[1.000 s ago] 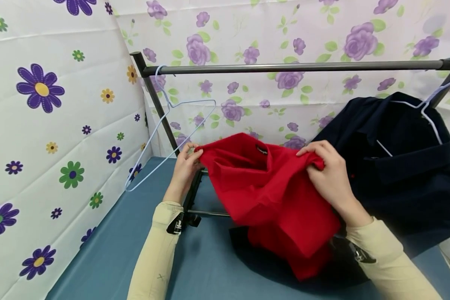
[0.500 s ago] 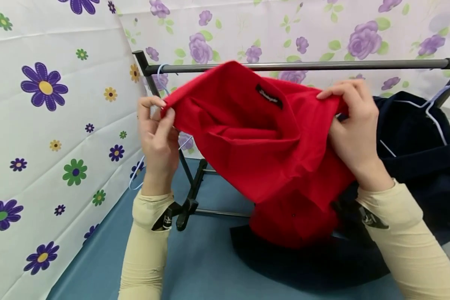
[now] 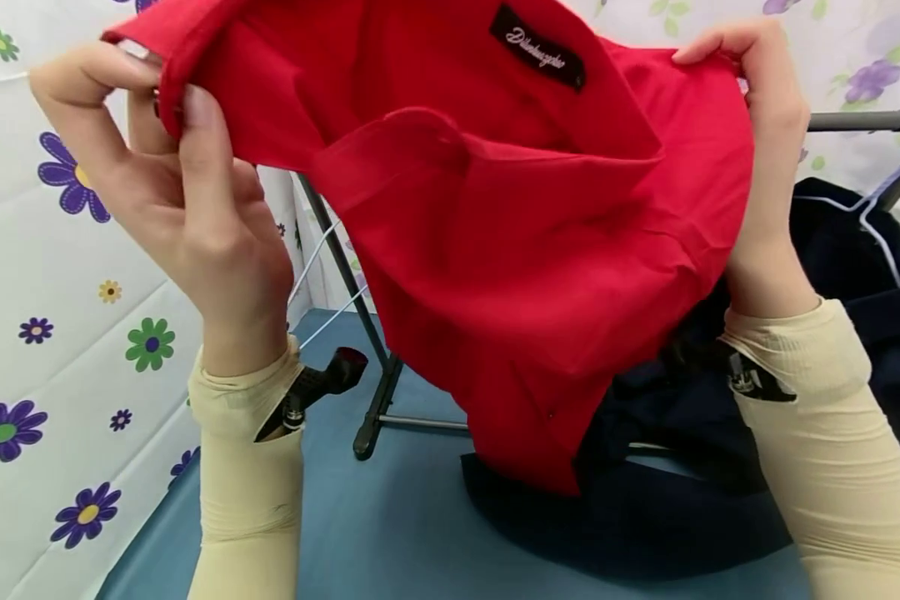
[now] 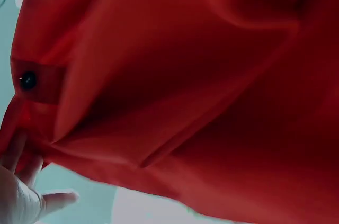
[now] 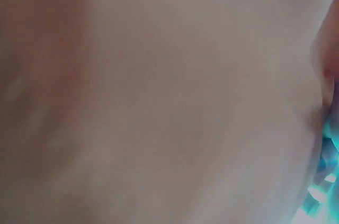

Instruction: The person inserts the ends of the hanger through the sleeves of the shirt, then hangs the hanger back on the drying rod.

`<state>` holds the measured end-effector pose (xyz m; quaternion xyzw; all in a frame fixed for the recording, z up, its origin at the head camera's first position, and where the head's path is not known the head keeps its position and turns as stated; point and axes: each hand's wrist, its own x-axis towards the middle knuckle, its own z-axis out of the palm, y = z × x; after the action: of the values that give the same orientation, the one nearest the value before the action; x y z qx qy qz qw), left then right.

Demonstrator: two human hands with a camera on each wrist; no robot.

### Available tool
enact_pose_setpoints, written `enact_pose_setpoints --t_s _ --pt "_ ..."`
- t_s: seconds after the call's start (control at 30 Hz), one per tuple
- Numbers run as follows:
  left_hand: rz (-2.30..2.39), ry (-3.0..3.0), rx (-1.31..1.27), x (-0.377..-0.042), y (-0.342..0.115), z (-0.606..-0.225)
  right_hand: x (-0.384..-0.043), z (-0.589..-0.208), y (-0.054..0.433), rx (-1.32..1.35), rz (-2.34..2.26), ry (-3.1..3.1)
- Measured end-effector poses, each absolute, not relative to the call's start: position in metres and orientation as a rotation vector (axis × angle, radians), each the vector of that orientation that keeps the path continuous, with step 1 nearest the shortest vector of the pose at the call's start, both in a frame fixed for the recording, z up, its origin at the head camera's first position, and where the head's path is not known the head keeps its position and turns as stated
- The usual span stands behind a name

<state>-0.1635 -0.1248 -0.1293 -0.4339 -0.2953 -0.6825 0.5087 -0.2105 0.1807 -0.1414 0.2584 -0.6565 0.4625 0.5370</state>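
Note:
A red shirt [image 3: 510, 242] hangs in front of the head camera, its open neck tilted towards me and a black label [image 3: 537, 47] inside the back. My left hand [image 3: 210, 225] pinches one edge of the cloth between thumb and fingers at the upper left. On the other side my right hand [image 3: 776, 158] grips the shirt, thumb and part of the fingers hidden. Red fabric with a dark button [image 4: 28, 80] fills most of the left wrist view, with fingers [image 4: 34, 173] at its lower left edge. Blurred skin takes up nearly all of the right wrist view.
Behind the shirt stands a dark metal clothes rack [image 3: 862, 122]. A pale blue hanger [image 3: 317, 258] shows partly behind the left hand. A navy garment [image 3: 885, 342] hangs at the right on another hanger, and dark cloth [image 3: 630, 525] lies on the blue surface [image 3: 390, 542].
Both hands have lifted the red shirt up and closer to the head camera. They have spread farther apart, so the neck opening and label look larger; the shirt now covers much of the rack.

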Motion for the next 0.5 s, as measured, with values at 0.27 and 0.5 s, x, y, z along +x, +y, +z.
enact_pose_setpoints --t_s 0.27,0.5 --pt "-1.566 -1.066 -0.986 -0.160 -0.108 -0.155 -0.218 -0.174 0.199 0.708 1.024 -1.861" --pt "-1.529 -1.634 -0.959 -0.167 -0.112 -0.225 -0.236 -0.247 0.222 0.644 0.911 -2.198"
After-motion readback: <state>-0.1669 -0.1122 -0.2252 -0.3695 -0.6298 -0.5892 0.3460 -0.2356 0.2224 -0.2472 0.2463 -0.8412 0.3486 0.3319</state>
